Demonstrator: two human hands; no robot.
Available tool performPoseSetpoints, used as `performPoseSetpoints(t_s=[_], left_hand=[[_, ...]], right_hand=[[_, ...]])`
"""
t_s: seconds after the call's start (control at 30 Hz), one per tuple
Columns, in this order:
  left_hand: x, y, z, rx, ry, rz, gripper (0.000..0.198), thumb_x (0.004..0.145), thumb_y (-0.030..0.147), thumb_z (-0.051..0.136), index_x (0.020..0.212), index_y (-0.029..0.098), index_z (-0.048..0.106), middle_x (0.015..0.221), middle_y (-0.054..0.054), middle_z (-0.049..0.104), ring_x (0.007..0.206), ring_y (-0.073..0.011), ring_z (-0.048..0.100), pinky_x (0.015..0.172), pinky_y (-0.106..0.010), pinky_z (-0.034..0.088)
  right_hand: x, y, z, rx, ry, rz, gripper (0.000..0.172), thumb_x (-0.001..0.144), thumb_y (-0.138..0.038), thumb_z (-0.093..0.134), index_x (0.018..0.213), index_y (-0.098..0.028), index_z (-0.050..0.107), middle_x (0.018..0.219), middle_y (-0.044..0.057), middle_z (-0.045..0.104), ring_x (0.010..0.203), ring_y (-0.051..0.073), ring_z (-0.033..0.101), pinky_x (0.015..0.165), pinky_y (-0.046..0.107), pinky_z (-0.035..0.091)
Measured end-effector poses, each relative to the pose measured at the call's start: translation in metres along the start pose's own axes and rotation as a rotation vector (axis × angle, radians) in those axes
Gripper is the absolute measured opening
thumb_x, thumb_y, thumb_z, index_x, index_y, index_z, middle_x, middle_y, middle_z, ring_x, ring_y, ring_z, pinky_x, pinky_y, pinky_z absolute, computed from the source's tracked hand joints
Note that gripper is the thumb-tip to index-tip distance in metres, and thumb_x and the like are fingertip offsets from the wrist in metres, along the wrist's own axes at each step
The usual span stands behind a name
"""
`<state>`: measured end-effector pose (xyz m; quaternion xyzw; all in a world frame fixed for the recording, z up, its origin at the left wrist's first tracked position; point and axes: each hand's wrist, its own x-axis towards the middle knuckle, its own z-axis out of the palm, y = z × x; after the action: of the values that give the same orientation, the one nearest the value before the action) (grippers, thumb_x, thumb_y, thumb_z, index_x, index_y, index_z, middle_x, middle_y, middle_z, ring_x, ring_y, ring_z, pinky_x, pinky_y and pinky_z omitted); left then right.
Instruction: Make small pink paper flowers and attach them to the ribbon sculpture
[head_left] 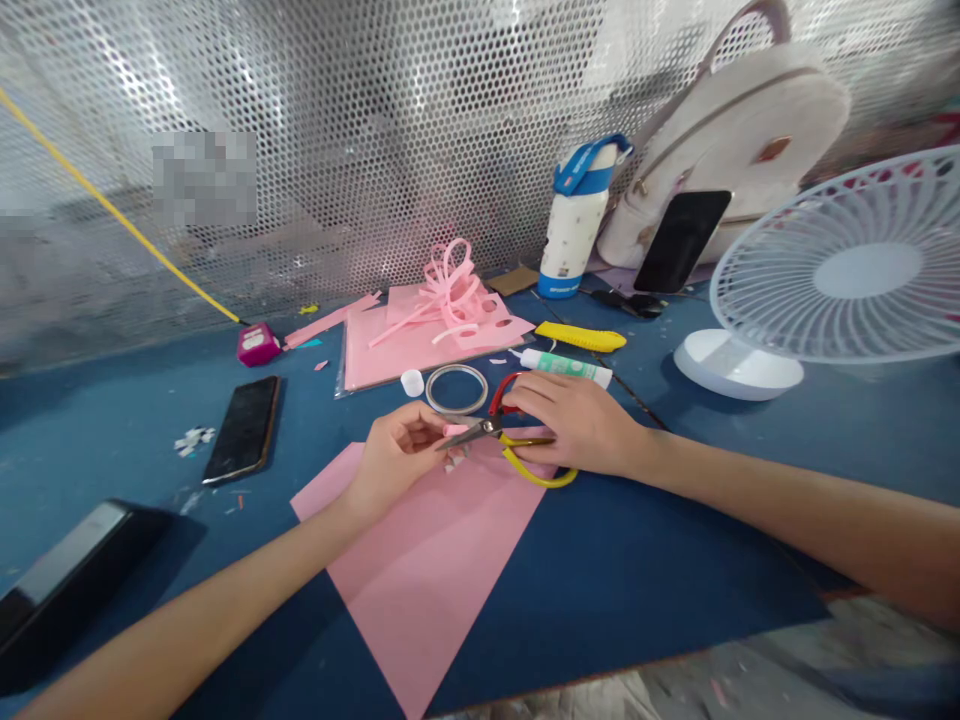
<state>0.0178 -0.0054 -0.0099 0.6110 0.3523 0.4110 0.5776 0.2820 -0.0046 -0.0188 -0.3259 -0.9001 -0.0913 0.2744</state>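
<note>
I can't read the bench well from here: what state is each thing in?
Scissors: open, in the right hand
Small pink piece: held by the left hand
Pink sheet: flat
Pink strips: curled
Tape measure: tape drawn out
Flat phone: screen dark
Propped phone: screen dark
Bottle: upright, capped
Glue tube: lying down
Fan: upright; running, cannot tell

Blue table [660, 570] – perforated metal wall [337, 110]

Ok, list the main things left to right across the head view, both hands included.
Black boxy object, flat-lying phone, left hand, scissors, right hand, propped-up phone, fan.
</note>
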Motion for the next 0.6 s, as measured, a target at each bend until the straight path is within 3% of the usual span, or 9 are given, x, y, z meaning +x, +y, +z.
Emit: performPoseSetpoints(t_s=[0.6], left_hand=[[0.0007,0.0001,-0.0002,-0.002,-0.017,-0.025,0.018,0.074,0.012,0.079,0.08,0.017,0.063,0.078,-0.005,0.079,0.065,-0.015,0.071,0.065,-0.027,0.058]], right_hand=[[-0.0009,-0.0002,-0.0053,-0.019,-0.104,0.016,0.02,0.096,-0.037,0.061,0.097,-0.017,0.062,0.092,0.005,0.07,0.08,0.02,0.069,0.063,0.028,0.042]])
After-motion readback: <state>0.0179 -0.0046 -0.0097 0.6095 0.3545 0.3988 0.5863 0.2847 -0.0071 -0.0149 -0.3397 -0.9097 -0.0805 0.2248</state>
